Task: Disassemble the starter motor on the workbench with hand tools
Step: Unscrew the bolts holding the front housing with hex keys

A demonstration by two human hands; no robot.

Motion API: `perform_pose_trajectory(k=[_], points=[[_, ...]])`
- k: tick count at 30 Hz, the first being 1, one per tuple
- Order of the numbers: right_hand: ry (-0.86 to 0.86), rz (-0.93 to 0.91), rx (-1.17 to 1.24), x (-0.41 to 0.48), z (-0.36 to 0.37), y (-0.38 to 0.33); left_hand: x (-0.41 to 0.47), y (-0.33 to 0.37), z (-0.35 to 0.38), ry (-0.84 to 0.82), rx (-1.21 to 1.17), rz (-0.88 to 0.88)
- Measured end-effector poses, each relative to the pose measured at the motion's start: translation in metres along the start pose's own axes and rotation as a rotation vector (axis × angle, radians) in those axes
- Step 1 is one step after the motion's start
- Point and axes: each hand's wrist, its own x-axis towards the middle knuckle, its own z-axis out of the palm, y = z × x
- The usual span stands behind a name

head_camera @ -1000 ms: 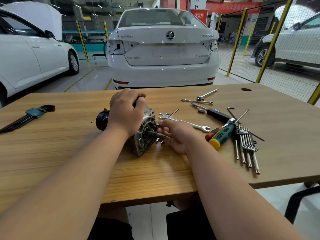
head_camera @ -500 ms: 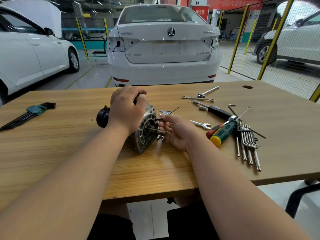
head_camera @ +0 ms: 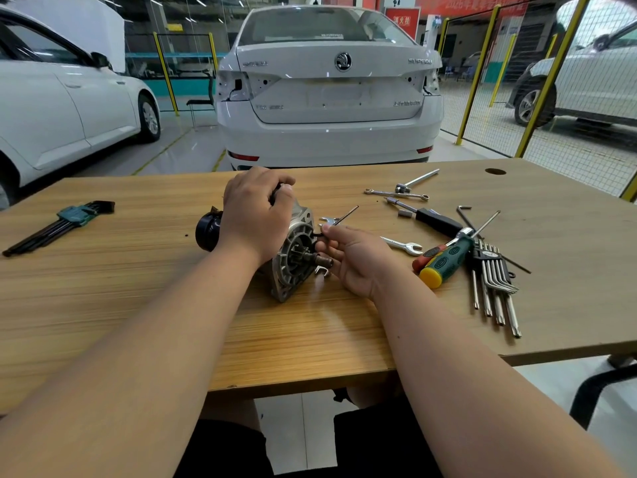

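The starter motor (head_camera: 293,257) lies on its side in the middle of the wooden workbench (head_camera: 138,305), its grey flange and shaft facing right and its black end cap at the left. My left hand (head_camera: 255,215) grips the motor's body from above. My right hand (head_camera: 355,257) sits just right of the flange and pinches a thin dark hex key (head_camera: 344,217), whose short end meets the flange's upper edge while the long arm sticks up to the right.
A combination wrench (head_camera: 403,246) lies behind my right hand. Further right lie screwdrivers (head_camera: 444,262), a set of silver keys (head_camera: 496,291), a black-handled driver (head_camera: 434,220) and more wrenches (head_camera: 396,193). A green-holdered hex key set (head_camera: 58,225) lies far left.
My right hand has lifted with the hex key from beside the shaft to the flange's upper edge. The left hand keeps its grip on the motor.
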Motion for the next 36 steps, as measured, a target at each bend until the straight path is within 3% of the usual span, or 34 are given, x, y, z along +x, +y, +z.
perform_pose_trajectory(k=[19,32,36], points=[[0.074,-0.162,-0.268,-0.004,-0.0004,0.0033,-0.0015,0.002,-0.0005,0.002,-0.007,0.003],[0.116,-0.246,-0.727,-0.0016,-0.0027,0.0031,-0.001,0.0013,0.0008,0.026,-0.035,0.007],[0.112,-0.193,-0.654,0.0001,-0.0006,0.0007,-0.0004,0.002,0.0007,0.029,-0.042,0.009]])
